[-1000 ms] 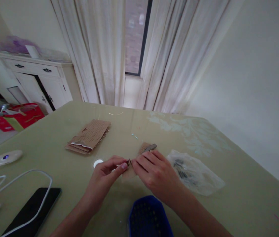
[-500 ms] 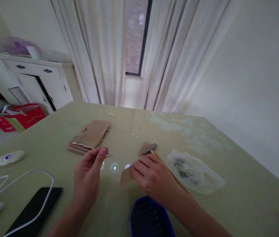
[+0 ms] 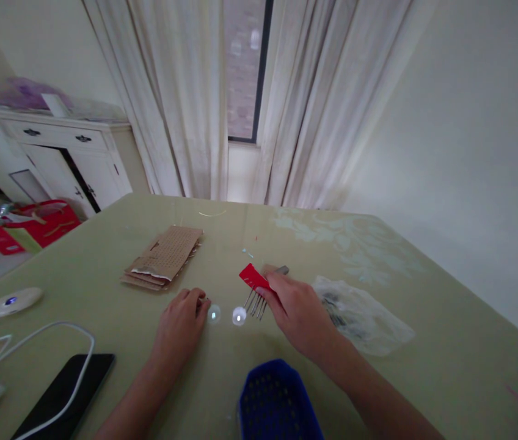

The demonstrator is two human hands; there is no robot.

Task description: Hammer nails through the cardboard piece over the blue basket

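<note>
My right hand [image 3: 296,310] pinches a small board [image 3: 254,278] that shows a red face, with several thin metal pins [image 3: 254,304] hanging from its lower edge just above the table [image 3: 424,305]. My left hand [image 3: 180,327] rests on the table with the fingers curled, and a small dark metal part [image 3: 204,300] sits at its fingertips. Two bright round spots [image 3: 226,315] lie between the hands. A stack of brown perforated boards [image 3: 164,256] lies beyond the left hand.
A blue perforated basket [image 3: 277,403] stands at the near edge. A clear plastic bag of small parts [image 3: 362,315] lies to the right. A black phone [image 3: 64,394], a white cable [image 3: 34,342] and a white round disc [image 3: 15,300] are at the left.
The left hand pulled a small metal part away to the left and came down onto the table. The right hand lifted and turned the board, so its red face and pins now show.
</note>
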